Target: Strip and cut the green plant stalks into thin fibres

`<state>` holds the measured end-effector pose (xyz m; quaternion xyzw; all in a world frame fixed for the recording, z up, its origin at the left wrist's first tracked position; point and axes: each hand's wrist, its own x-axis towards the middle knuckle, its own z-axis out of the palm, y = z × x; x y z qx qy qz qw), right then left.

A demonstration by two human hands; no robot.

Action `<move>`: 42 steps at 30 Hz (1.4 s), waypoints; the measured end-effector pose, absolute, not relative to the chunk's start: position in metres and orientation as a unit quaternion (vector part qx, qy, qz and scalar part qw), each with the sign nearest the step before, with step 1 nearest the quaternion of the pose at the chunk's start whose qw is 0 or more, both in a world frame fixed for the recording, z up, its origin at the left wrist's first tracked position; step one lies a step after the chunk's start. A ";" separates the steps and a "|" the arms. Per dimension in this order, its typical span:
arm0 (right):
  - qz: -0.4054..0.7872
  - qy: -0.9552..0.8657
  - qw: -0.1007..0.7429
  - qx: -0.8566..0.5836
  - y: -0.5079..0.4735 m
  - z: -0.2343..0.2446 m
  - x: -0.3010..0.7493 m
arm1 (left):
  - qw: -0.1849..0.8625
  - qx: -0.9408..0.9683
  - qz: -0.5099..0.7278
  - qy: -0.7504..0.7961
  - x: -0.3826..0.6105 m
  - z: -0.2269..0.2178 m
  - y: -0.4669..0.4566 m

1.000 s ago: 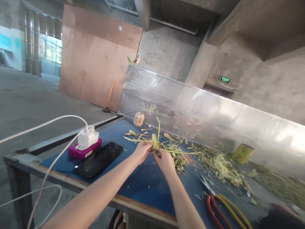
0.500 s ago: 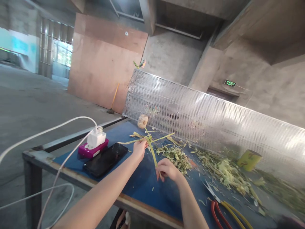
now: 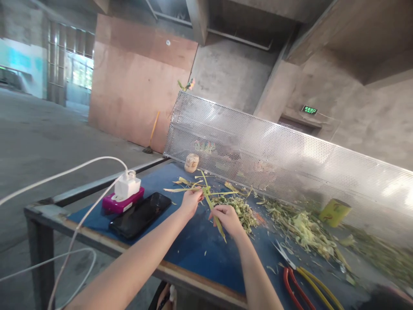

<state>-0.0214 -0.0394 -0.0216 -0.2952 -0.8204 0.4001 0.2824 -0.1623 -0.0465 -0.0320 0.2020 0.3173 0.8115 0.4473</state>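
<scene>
Both my hands work over the blue table top (image 3: pixel 193 249). My left hand (image 3: pixel 191 201) pinches a cluster of green leaf strips (image 3: pixel 206 192) near where they cross. My right hand (image 3: pixel 227 218) is closed around one long strip of that cluster, whose free end points down and toward me. Several loose strip ends fan out to the left and back from the left hand. A heap of green cuttings (image 3: pixel 240 209) lies just behind my right hand.
A black phone (image 3: pixel 140 215) and a pink box with a white charger (image 3: pixel 124 194) and cable lie left. Red and yellow scissors (image 3: pixel 300 277) lie right. A yellow roll (image 3: pixel 334 212), more cuttings (image 3: pixel 303 226), a small tan object (image 3: pixel 191 162) and a perforated metal screen (image 3: pixel 290 155) stand behind.
A second ago both hands met at the strips. The right hand then drew a strip down toward me, and now it has risen back closer to the left hand.
</scene>
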 end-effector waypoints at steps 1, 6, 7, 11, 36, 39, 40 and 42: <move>0.404 -0.815 0.292 -0.296 -0.040 -0.019 -0.020 | 0.450 0.198 0.810 0.319 -0.162 -0.031 -0.047; 0.387 -0.796 0.328 -0.330 -0.040 -0.015 -0.020 | 0.474 0.196 0.797 0.319 -0.162 -0.024 -0.051; 0.390 -0.793 0.326 -0.336 -0.040 -0.015 -0.021 | 0.476 0.200 0.796 0.317 -0.162 -0.023 -0.052; 0.415 -0.782 0.314 -0.343 -0.038 -0.019 -0.022 | 0.466 0.226 0.799 0.306 -0.160 -0.023 -0.053; 0.212 -0.734 0.548 -0.342 -0.037 -0.003 -0.004 | 0.504 0.332 0.733 0.314 -0.148 -0.026 -0.061; 0.183 -0.760 0.500 -0.373 -0.030 -0.002 -0.006 | 0.513 0.393 0.689 0.330 -0.145 -0.029 -0.062; 0.202 -0.764 0.485 -0.374 -0.028 -0.002 -0.006 | 0.514 0.412 0.675 0.332 -0.145 -0.029 -0.063; 0.255 -0.757 0.470 -0.375 -0.025 -0.003 -0.006 | 0.517 0.438 0.656 0.332 -0.144 -0.028 -0.065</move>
